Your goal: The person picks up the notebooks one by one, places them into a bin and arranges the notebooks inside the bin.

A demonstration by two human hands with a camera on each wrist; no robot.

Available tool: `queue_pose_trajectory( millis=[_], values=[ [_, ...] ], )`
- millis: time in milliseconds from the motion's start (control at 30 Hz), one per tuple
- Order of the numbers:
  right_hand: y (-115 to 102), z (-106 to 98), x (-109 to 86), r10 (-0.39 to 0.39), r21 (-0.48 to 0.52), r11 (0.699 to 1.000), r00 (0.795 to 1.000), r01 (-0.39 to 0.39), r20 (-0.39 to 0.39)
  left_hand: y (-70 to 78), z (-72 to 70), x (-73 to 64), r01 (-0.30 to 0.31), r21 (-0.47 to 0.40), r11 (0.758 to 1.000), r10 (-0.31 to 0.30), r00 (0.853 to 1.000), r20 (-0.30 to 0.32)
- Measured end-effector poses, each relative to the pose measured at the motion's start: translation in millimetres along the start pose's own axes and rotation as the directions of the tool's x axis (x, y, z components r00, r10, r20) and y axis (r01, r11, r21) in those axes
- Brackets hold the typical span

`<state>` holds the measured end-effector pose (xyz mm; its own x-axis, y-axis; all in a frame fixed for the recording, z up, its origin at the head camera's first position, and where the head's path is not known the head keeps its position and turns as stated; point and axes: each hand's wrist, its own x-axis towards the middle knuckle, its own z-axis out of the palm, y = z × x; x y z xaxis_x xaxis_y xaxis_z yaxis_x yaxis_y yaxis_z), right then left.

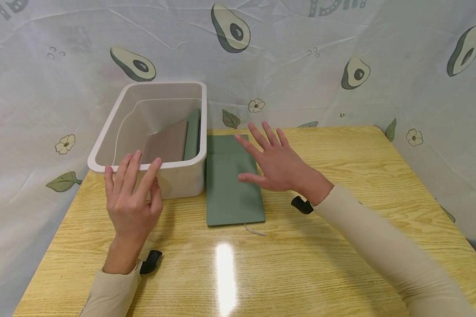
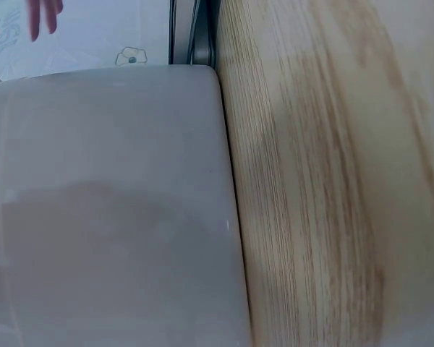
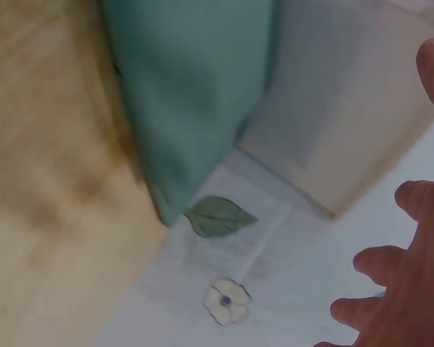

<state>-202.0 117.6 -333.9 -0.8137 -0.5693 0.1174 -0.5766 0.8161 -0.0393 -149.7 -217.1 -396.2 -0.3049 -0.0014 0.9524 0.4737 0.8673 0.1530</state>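
Note:
A light-coloured plastic bin [image 1: 182, 182] stands at the back left of the table, its wall [image 2: 116, 144] filling much of the left wrist view. Inside lean a brown flat book-like item [image 1: 166, 141] and a green one [image 1: 192, 136], against the right side. My left hand [image 1: 132, 204] is at the bin's front rim, fingers extended and fingertips overlapping the rim. Right of the bin lies a green notebook [image 1: 234, 185] with a pale ribbon [image 1: 255, 231] sticking out at its near edge. Over the notebook's right edge my right hand [image 1: 279, 165] is spread, holding nothing.
The wooden table [image 1: 341, 154] reaches back to a pale cloth [image 1: 293, 35] printed with avocados, flowers and leaves. This cloth also hangs along both sides. A bright light reflection [image 1: 225, 277] lies on the table's front part. Black camera pieces [image 1: 150, 262] show at both wrists.

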Motion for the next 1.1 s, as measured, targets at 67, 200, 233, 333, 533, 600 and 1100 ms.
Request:
queue_pose_trajectory(
  millis=[67, 200, 233, 333, 533, 600, 1100],
  values=[
    [-3, 9, -1.3, -0.005, 0.013, 1.0, 1.0, 0.005, 0.022, 0.0, 0.1, -0.1, -0.001, 0.001, 1.0, 0.001, 1.0, -0.004],
    [-8, 29, -5.9, -0.019, 0.055, 0.998, 0.997, 0.014, 0.076, -0.1, 0.3, -0.1, -0.003, 0.0, 1.0, 0.003, 1.0, -0.006],
    [-9, 34, -7.2, -0.022, 0.066, 0.998, 0.996, 0.016, 0.091, -0.1, 0.3, -0.1, -0.003, 0.0, 1.0, 0.003, 1.0, -0.006],
    [-12, 49, -10.4, -0.034, 0.092, 0.995, 0.99, 0.021, 0.138, -0.1, 0.3, -0.1, -0.002, 0.0, 1.0, 0.002, 1.0, -0.004],
    [-16, 73, -12.9, -0.046, 0.129, 0.992, 0.967, 0.014, 0.252, 0.8, 0.3, -0.2, -0.002, -0.003, 1.0, 0.002, 1.0, -0.017],
    [-16, 77, -13.3, -0.05, 0.135, 0.991, 0.96, 0.013, 0.274, 1.1, 0.3, 0.1, -0.002, -0.004, 1.0, 0.002, 1.0, -0.02],
    [-19, 86, -15.8, -0.078, 0.181, 0.983, 0.968, 0.034, 0.239, 0.6, 0.0, -0.4, -0.009, 0.001, 1.0, 0.009, 1.0, -0.015]
  ],
)
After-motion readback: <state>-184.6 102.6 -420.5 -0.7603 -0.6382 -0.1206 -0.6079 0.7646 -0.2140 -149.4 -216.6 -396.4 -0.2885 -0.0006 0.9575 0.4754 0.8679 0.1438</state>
